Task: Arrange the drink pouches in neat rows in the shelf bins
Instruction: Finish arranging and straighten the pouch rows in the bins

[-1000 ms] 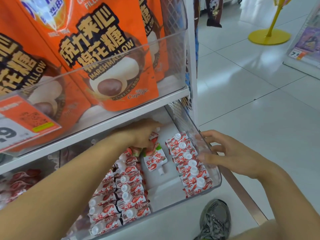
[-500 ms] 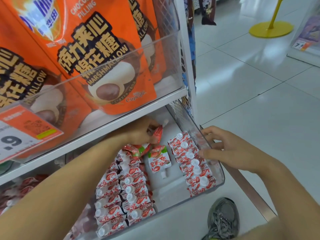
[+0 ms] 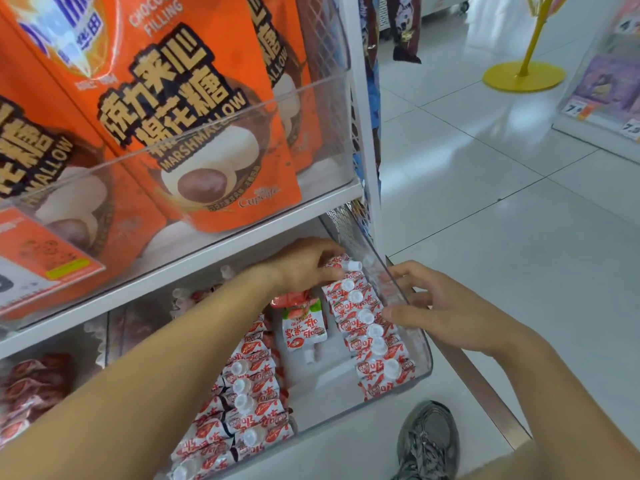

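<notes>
2 hands in clear bin [image 3: 420,370], left hand [image 3: 304,263] pinching pouch [image 3: 341,264] (back of right row), right hand [image 3: 436,308] fingers relaxed on bin wall

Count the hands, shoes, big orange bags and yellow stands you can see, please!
Hands: 2, the left hand and the right hand
Shoes: 1, a grey shoe
Orange bags: 3 that show
Yellow stands: 1, the yellow stand
Total: 7
</notes>
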Demonstrator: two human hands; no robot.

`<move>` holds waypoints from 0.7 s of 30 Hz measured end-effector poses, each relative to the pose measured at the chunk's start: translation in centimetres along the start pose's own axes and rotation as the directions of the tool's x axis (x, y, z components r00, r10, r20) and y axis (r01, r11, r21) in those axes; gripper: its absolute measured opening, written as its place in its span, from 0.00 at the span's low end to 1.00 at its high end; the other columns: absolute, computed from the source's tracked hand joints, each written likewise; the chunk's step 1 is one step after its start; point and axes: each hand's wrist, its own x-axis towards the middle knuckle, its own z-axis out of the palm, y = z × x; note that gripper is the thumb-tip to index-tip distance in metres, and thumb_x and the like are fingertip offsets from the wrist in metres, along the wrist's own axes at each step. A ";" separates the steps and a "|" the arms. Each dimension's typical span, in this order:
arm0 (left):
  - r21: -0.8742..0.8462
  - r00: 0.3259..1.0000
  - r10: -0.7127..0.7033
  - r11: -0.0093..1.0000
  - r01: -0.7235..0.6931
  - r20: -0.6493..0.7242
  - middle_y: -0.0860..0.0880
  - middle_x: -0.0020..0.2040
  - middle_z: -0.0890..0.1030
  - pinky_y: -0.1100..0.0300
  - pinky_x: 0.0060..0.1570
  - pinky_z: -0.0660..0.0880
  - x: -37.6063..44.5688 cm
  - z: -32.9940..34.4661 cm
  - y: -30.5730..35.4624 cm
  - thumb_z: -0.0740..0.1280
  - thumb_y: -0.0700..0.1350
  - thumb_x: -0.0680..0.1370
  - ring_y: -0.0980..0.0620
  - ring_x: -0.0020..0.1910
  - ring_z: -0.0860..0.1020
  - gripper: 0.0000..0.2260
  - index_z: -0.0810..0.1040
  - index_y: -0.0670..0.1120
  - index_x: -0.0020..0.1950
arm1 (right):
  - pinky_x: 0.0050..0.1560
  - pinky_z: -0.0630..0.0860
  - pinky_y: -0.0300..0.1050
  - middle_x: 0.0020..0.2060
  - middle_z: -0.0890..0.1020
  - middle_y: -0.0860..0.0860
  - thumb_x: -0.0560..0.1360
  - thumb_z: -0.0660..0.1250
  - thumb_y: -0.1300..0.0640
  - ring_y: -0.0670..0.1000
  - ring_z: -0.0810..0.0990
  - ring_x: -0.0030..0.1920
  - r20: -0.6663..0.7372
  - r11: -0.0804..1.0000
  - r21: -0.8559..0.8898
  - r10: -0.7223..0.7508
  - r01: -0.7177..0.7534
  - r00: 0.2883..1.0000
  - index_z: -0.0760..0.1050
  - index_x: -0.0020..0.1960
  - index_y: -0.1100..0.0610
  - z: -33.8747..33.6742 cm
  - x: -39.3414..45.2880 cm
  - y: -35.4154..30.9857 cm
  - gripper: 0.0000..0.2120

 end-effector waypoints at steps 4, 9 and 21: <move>0.170 0.999 0.047 0.984 -0.050 0.025 0.44 0.54 0.79 0.56 0.52 0.73 0.6 0.2 0.0 0.67 0.53 0.78 0.46 0.52 0.77 0.15 0.78 0.48 0.61 | 0.57 0.81 0.56 0.57 0.81 0.42 0.60 0.74 0.33 0.49 0.82 0.56 0.008 1.000 0.005 -0.007 0.007 1.000 0.72 0.59 0.36 0.1 0.0 0.1 0.29; 0.054 0.991 0.054 0.997 -0.048 -0.125 0.45 0.39 0.80 0.53 0.40 0.74 0.1 -0.7 0.4 0.58 0.52 0.81 0.47 0.38 0.78 0.15 0.77 0.42 0.47 | 0.57 0.81 0.54 0.58 0.80 0.41 0.59 0.73 0.31 0.48 0.82 0.57 0.028 1.000 0.009 -0.015 0.015 1.000 0.71 0.58 0.34 -0.1 0.1 0.3 0.30; -0.417 0.987 -0.150 0.902 0.111 -0.061 0.50 0.52 0.80 0.58 0.53 0.72 1.2 0.6 0.5 0.63 0.46 0.80 0.53 0.50 0.77 0.07 0.76 0.47 0.56 | 0.57 0.81 0.53 0.57 0.80 0.39 0.59 0.73 0.32 0.45 0.82 0.56 0.015 1.000 -0.004 -0.019 0.019 1.000 0.71 0.59 0.35 0.0 0.0 0.1 0.31</move>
